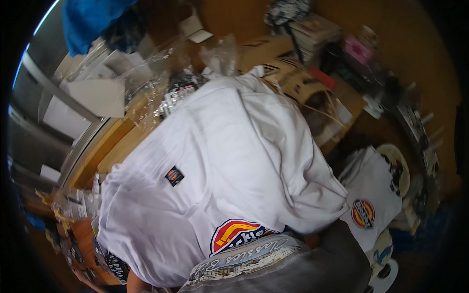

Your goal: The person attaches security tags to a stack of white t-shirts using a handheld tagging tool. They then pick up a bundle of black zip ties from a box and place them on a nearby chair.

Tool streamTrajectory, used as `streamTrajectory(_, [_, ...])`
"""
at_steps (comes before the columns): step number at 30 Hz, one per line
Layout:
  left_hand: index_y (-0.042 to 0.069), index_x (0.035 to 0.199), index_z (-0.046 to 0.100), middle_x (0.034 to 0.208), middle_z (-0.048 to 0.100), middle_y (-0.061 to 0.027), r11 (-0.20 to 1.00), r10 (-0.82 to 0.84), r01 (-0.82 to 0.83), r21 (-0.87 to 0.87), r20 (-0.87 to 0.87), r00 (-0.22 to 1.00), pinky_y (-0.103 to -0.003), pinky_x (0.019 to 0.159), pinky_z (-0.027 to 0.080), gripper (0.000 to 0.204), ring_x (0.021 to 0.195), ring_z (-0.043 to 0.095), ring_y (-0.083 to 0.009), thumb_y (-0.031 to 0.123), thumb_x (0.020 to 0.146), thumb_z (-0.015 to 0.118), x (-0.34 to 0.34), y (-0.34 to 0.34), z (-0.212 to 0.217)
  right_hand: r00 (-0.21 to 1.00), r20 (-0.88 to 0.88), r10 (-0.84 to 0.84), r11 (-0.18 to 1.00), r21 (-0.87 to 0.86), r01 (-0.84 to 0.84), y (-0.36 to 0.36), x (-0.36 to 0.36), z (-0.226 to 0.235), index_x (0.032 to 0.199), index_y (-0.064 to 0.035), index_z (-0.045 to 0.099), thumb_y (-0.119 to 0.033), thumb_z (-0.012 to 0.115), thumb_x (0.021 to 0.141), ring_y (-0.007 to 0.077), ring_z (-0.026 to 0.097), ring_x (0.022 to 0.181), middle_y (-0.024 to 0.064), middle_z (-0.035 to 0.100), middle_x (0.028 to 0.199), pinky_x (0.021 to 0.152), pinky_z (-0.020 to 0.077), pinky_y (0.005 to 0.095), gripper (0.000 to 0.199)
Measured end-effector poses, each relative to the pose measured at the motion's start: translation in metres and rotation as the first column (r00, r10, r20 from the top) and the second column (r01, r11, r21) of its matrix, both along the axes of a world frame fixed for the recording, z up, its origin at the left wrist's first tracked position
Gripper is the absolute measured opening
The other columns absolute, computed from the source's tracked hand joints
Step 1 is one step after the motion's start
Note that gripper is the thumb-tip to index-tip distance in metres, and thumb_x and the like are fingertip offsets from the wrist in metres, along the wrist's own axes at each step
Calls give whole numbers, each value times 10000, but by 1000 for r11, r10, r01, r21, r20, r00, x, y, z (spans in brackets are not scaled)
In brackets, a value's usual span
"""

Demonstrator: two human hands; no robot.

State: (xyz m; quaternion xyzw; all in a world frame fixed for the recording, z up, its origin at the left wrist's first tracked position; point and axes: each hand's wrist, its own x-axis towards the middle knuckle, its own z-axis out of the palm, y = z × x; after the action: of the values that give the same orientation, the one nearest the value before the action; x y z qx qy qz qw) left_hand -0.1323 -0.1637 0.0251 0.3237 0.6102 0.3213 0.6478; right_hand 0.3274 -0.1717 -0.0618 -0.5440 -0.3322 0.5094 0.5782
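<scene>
White shirt [244, 156] spread out, brown paper bag [296, 80] beyond (contents unclear)

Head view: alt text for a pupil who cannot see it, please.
A white garment with a colourful emblem fills the middle; the person's hands cannot be made out. Beyond lie clear plastic and a brown bag; another white cloth is at right.

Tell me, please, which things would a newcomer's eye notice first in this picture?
A large white garment fills the middle, with a bright red-and-yellow emblem showing low on it. To the right lies a smaller-looking white piece of cloth bearing a rounded red-and-yellow badge. At the upper left, a vivid blue cloth stands out.
</scene>
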Motion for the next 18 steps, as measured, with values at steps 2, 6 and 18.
streamTrajectory(2, [50, 1233, 301, 1068, 515, -112, 997, -71, 72, 22, -38, 997, -354, 838, 397, 542, 968, 505, -229, 407, 831, 371, 15, 9, 4, 997, -56, -56, 998, 28, 57, -34, 5, 9, 1191, -52, 379, -474, 317, 834, 267, 360, 1125, 146, 346, 1241, 915, 301, 416, 555])
streamTrajectory(6, [50, 1232, 302, 1064, 518, -112, 983, -175, 180, 45, -102, 979, -355, 836, 398, 537, 965, 506, -230, 402, 832, 372, 40, 4, -4, 984, -115, -133, 990, 19, 136, -113, 3, 22, 1190, -54, 380, -473, 317, 835, 269, 358, 1126, 147, 345, 1242, 914, 300, 418, 553])
streamTrajectory(18, [51, 1230, 305, 1051, 526, -112, 759, -607, 630, 161, -174, 776, -359, 831, 401, 525, 956, 511, -232, 387, 833, 375, 201, 14, 29, 721, -226, -655, 744, -25, 668, -303, 88, 9, 1190, -58, 382, -468, 316, 837, 274, 353, 1130, 149, 341, 1245, 914, 297, 426, 545])
